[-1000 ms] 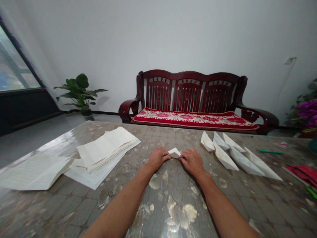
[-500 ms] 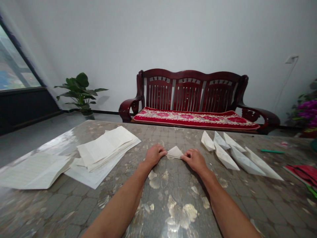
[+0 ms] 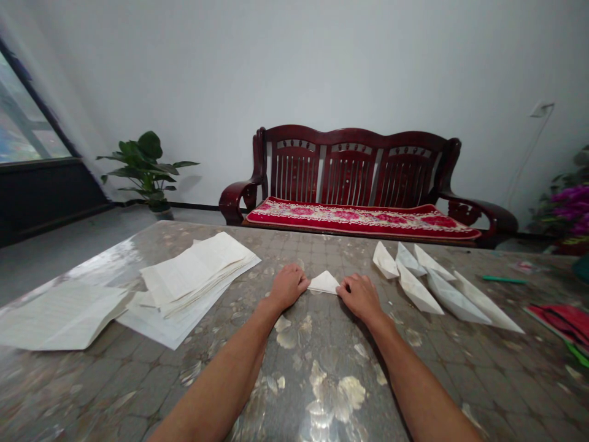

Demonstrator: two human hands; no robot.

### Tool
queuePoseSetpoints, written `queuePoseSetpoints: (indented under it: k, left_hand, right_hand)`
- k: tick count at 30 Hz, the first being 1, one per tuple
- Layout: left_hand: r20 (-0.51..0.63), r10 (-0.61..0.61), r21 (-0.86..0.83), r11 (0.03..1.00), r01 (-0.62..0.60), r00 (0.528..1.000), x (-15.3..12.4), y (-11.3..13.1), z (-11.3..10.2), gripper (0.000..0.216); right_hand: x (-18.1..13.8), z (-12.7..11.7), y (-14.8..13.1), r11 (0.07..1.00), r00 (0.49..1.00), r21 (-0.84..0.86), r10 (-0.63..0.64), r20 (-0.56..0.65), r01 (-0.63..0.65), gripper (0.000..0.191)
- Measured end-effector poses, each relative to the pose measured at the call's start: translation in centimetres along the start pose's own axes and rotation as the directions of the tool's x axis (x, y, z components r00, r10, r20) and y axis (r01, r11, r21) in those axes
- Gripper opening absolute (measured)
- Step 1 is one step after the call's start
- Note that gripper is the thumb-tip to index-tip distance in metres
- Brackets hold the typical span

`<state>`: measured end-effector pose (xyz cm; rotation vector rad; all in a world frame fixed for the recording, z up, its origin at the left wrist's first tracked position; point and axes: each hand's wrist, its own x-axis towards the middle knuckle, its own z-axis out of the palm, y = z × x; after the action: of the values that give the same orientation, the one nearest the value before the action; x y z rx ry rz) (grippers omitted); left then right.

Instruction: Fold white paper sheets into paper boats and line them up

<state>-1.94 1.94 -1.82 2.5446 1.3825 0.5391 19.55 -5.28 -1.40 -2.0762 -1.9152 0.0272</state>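
Observation:
A small folded white paper piece point(image 3: 324, 282), triangular in outline, lies flat on the patterned table point(image 3: 322, 380) between my hands. My left hand point(image 3: 288, 286) has its fingers curled and pinches the paper's left corner. My right hand point(image 3: 359, 296) is likewise closed on the right corner. Both forearms reach in from the bottom edge.
Several finished white paper boats point(image 3: 437, 288) sit in a row to the right. A stack of white sheets point(image 3: 193, 279) and a loose sheet point(image 3: 59, 313) lie on the left. A red item point(image 3: 564, 322) and green pen point(image 3: 504, 280) are far right. A wooden bench point(image 3: 359, 184) stands behind.
The folded paper went from bunched and raised between my fingers to pulled out wider and pressed flat on the table. My hands moved slightly apart.

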Motion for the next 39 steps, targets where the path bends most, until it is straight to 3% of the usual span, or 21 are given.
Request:
queuePoseSetpoints:
  k: [12,23,26,30,35,39]
  left_hand:
    - [-0.003,0.001,0.122,0.993,-0.001,1.0,-0.2,0.6,0.0,0.018]
    - [-0.013,-0.038,0.053,0.998,0.039,0.999,-0.7,0.7,0.0,0.014]
    - [-0.035,0.021,0.024,0.999,-0.021,0.999,-0.8,0.7,0.2,0.025]
    - [-0.028,0.19,0.008,0.982,-0.19,0.981,-0.6,0.7,0.6,0.047]
    - [0.031,0.384,0.0,0.923,-0.384,0.923,-0.5,1.2,0.9,0.036]
    - [0.082,0.393,0.092,0.912,-0.399,0.916,-1.1,2.6,1.0,0.026]
  right_hand:
    - [0.1,-0.4,-0.2,0.989,0.989,-0.041,0.143,0.03,-0.141,0.021]
    - [0.1,0.1,0.4,0.993,0.995,0.063,0.098,0.011,-0.098,0.01]
    - [-0.1,0.4,0.4,0.997,1.0,0.081,-0.003,-0.026,0.005,0.014]
    - [-0.4,0.4,0.1,0.978,0.978,0.053,-0.2,-0.056,0.203,0.029]
    - [-0.6,-0.2,-0.9,0.952,0.955,-0.089,-0.296,-0.012,0.294,0.032]
    - [-0.8,-0.1,-1.7,0.949,0.961,-0.152,-0.276,0.016,0.275,0.028]
